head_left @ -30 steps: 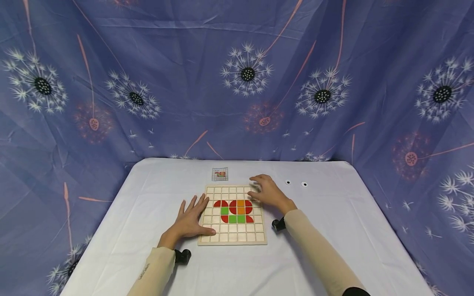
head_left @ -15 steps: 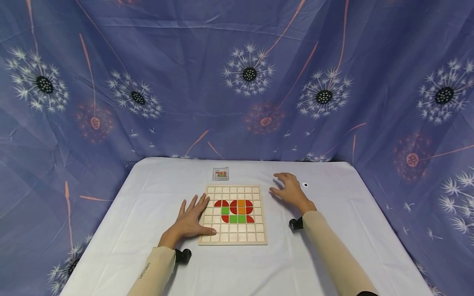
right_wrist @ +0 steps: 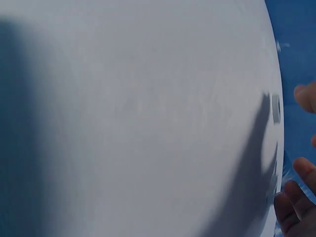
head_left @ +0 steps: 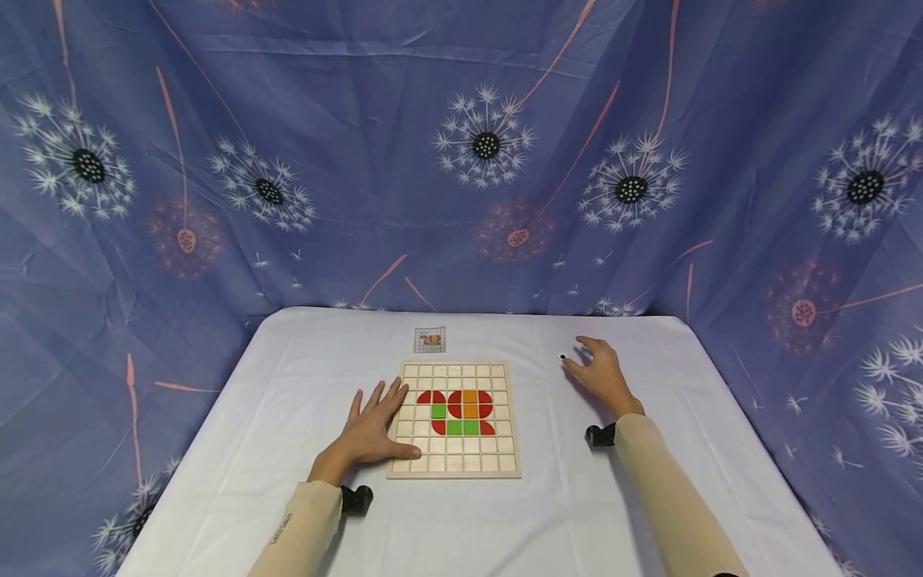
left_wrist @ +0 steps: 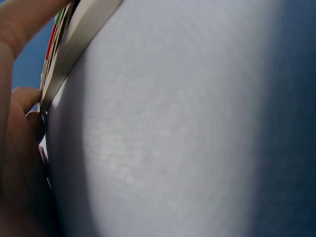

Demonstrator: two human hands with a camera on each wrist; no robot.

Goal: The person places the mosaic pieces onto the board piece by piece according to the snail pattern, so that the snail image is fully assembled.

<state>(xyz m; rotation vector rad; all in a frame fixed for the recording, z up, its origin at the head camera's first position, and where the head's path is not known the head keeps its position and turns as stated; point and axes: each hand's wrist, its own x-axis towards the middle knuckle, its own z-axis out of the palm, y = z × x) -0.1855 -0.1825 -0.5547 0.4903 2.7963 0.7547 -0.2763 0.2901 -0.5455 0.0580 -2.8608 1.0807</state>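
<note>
My left hand (head_left: 371,429) lies with fingers spread across the left edge of a wooden grid board (head_left: 454,462), thumb over its lower left squares. Red, green and orange tiles (head_left: 470,409) form a figure in the middle of the board. To the right, my right hand (head_left: 602,375) hovers over the tablecloth with thumb and fingers parted and nothing between them. A small white eye disc (head_left: 562,357) with a black centre lies just left of its thumb; in the right wrist view the eye disc (right_wrist: 276,108) sits near the fingers. The second disc is hidden by the hand in the head view.
A small pattern card (head_left: 429,340) showing a similar coloured figure lies behind the board. The white-covered table (head_left: 461,529) meets a blue dandelion-print curtain (head_left: 360,160) at the back and sides.
My right hand has moved right, from the board's upper right corner to the eye discs. The left disc shows again, while the right one is now covered. The left hand stays put.
</note>
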